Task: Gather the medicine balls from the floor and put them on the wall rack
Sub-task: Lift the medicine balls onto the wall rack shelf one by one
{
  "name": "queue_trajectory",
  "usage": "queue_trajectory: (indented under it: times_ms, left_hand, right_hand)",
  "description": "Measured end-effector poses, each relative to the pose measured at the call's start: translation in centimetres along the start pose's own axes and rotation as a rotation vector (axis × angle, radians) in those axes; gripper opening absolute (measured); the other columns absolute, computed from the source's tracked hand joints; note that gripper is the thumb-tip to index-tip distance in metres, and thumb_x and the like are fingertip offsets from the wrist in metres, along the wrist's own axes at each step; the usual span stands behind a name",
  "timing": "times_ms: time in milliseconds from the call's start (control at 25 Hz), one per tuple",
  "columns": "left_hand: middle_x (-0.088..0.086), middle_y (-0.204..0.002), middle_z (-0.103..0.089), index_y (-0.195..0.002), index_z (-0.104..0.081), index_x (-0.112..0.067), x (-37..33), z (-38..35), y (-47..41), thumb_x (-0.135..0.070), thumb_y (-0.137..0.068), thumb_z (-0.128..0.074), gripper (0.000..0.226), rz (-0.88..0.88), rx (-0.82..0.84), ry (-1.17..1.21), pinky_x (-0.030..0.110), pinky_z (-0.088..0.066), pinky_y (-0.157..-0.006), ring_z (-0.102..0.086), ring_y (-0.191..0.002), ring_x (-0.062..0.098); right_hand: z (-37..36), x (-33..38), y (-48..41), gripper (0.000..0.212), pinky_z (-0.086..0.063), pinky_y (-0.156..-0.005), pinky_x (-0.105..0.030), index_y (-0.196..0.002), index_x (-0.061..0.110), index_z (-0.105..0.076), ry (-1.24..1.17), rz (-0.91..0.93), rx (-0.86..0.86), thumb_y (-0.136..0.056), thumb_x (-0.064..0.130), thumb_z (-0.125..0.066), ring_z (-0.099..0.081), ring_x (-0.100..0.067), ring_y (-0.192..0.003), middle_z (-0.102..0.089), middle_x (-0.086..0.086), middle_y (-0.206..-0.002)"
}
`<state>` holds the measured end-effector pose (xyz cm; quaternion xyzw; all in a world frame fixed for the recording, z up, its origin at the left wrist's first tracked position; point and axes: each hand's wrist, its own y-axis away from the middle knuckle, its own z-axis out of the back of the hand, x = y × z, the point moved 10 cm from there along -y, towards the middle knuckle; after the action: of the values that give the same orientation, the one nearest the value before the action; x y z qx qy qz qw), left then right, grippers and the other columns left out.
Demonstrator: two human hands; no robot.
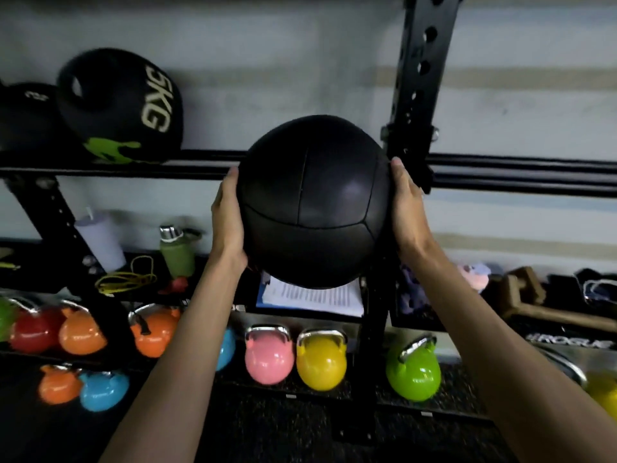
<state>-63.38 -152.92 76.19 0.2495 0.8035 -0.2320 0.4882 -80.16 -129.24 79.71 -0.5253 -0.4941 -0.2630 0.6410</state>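
Black medicine ball (314, 202), one, raised just in front of the wall rack rail (500, 168), pressed between left hand (227, 218) and right hand (409, 212), fingers outstretched flat against its opposite sides, not curled.

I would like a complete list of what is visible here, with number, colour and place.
plain medicine ball: one, black, held before the rack rail
5KG ball: one, black, on the rail, left
second ball: one, black, far left, beside it
kettlebells: at least ten, mixed colours, bottom rows
bottle: one, green, middle shelf
tumbler: one, pale, left of bottle
papers: one stack, white, under held ball
left hand: one, on ball's left side
right hand: one, on ball's right side
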Motion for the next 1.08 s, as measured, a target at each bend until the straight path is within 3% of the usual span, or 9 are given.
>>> queue_trajectory:
  times_ms: [40, 200, 440, 560, 720, 840, 920, 1000, 1080]
  left_hand:
    - [0.001, -0.107, -0.076, -0.118, -0.071, -0.019, -1.5, 0.5, -1.0, -0.056, -0.089, -0.058, 0.049, -0.023, -0.025, 0.002, 0.037, -0.056, -0.094, -0.071, -0.104, 0.021]
    - [0.003, -0.11, -0.075, -0.118, -0.072, -0.019, -6.8, 1.1, -5.9, -0.053, -0.091, -0.056, 0.046, -0.132, -0.01, 0.032, 0.037, -0.054, -0.095, -0.069, -0.107, 0.021]
    - [0.003, -0.108, -0.074, -0.108, -0.074, -0.018, -11.5, 3.3, -16.3, -0.05, -0.084, -0.063, 0.042, -0.22, -0.01, 0.091, 0.039, -0.052, -0.097, -0.067, -0.107, 0.022]
    - [0.004, -0.115, -0.074, -0.118, -0.072, -0.02, -11.8, 4.4, -20.8, -0.056, -0.082, -0.064, 0.053, -0.19, 0.029, 0.116, 0.041, -0.053, -0.1, -0.068, -0.11, 0.022]
    - [0.005, -0.106, -0.074, -0.119, -0.07, -0.01, -13.7, 7.7, -24.6, -0.037, -0.09, -0.06, 0.041, -0.364, -0.15, 0.151, 0.034, -0.055, -0.09, -0.069, -0.099, 0.018]
    - [0.0, -0.105, -0.073, -0.11, -0.073, -0.01, -16.9, 8.4, -25.3, -0.025, -0.091, -0.055, 0.03, -0.686, -0.28, -0.104, 0.03, -0.051, -0.099, -0.066, -0.101, 0.009]
    - [-0.002, -0.116, -0.07, -0.118, -0.07, -0.01, -17.2, 7.0, -26.1, -0.023, -0.096, -0.053, 0.031, -0.802, -0.226, -0.265, 0.021, -0.046, -0.102, -0.062, -0.109, 0.001]
    - [-0.004, -0.132, -0.063, -0.131, -0.063, -0.016, -15.6, 5.2, -27.2, -0.032, -0.1, -0.049, 0.038, -0.833, -0.1, -0.404, 0.028, -0.039, -0.112, -0.053, -0.126, 0.004]
    - [-0.006, -0.142, -0.055, -0.138, -0.058, -0.021, -14.4, 4.8, -27.9, -0.04, -0.102, -0.043, 0.043, -0.871, -0.082, -0.495, 0.038, -0.034, -0.117, -0.045, -0.137, 0.009]
  right_hand:
    - [-1.3, 1.2, -1.1, 0.046, -0.041, -0.102, -0.012, -0.125, 0.026, -0.065, 0.003, 0.016, 0.011, -0.101, 0.054, -0.038, -0.058, 0.003, -0.115, -0.065, 0.014, -0.123]
    - [-6.7, 4.0, -5.8, 0.064, -0.04, -0.113, -0.041, -0.13, 0.027, -0.064, -0.013, 0.073, 0.046, -0.091, 0.069, -0.037, -0.059, -0.012, -0.124, -0.066, 0.006, -0.129]
    - [-14.8, 5.8, -12.0, 0.049, -0.045, -0.108, -0.035, -0.13, 0.02, -0.063, -0.036, 0.102, 0.038, -0.105, 0.049, -0.032, -0.061, -0.014, -0.118, -0.067, 0.003, -0.122]
    - [-18.1, 6.4, -15.3, 0.046, -0.046, -0.106, -0.037, -0.122, 0.019, -0.065, -0.015, 0.13, 0.029, -0.105, 0.049, -0.034, -0.062, -0.014, -0.113, -0.068, 0.002, -0.117]
    - [-21.9, 5.7, -18.9, 0.04, -0.043, -0.106, -0.03, -0.131, 0.023, -0.059, -0.026, 0.198, 0.006, -0.105, 0.044, -0.038, -0.057, -0.011, -0.119, -0.064, 0.005, -0.123]
    - [-24.3, 4.1, -20.4, 0.038, -0.043, -0.104, -0.025, -0.136, 0.023, -0.054, -0.031, 0.202, -0.007, -0.105, 0.04, -0.041, -0.054, -0.008, -0.12, -0.06, 0.006, -0.127]
    - [-25.8, 2.5, -21.0, 0.039, -0.043, -0.1, -0.024, -0.136, 0.022, -0.054, -0.008, 0.185, -0.01, -0.106, 0.041, -0.04, -0.054, -0.007, -0.117, -0.06, 0.005, -0.127]
    - [-26.8, 0.4, -21.5, 0.042, -0.039, -0.095, -0.02, -0.138, 0.022, -0.053, -0.011, 0.134, -0.008, -0.107, 0.043, -0.035, -0.053, -0.007, -0.114, -0.059, 0.006, -0.126]
    - [-26.8, -0.9, -22.2, 0.044, -0.037, -0.092, -0.019, -0.136, 0.02, -0.054, -0.005, 0.121, -0.027, -0.107, 0.043, -0.03, -0.053, -0.006, -0.112, -0.059, 0.006, -0.124]
